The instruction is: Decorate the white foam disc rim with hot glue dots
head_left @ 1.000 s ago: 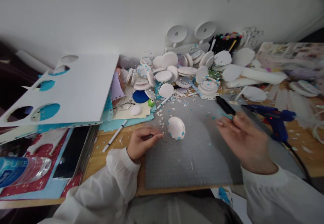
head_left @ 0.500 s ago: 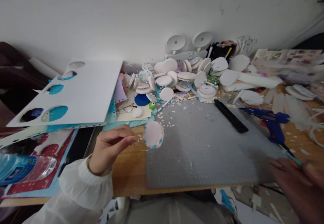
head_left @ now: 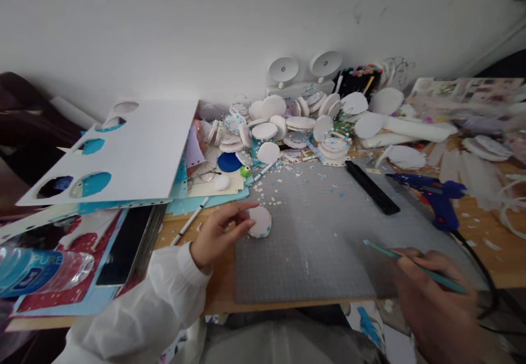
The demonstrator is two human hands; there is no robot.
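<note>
A grey mat covers the middle of the desk, littered at its far edge with white and blue scraps. To the left lies a white board with several round holes already cut out of it, blue showing through them. Behind the mat, against the wall, sits a heap of discs, many of them, some speckled with blue; judging by that pile, a good share of the making looks done, and the board has room for more cuts.

On the right of the mat lie a black ruler and, just beyond it, a blue glue gun with its cord trailing to the near right. A pen lies on the bare wood to the left of the mat.

The one disc in hand rests flat on the mat's near-left part, well apart from the heap. The left hand touches its left edge with fingers bent and forefinger stretched over it, pressing or steadying, not gripping. It shows little blue from here, so I judge it unfinished.

The right hand, near right and blurred, is closed round a thin teal tool, whose tip points left toward the disc but stands well short of it.
</note>
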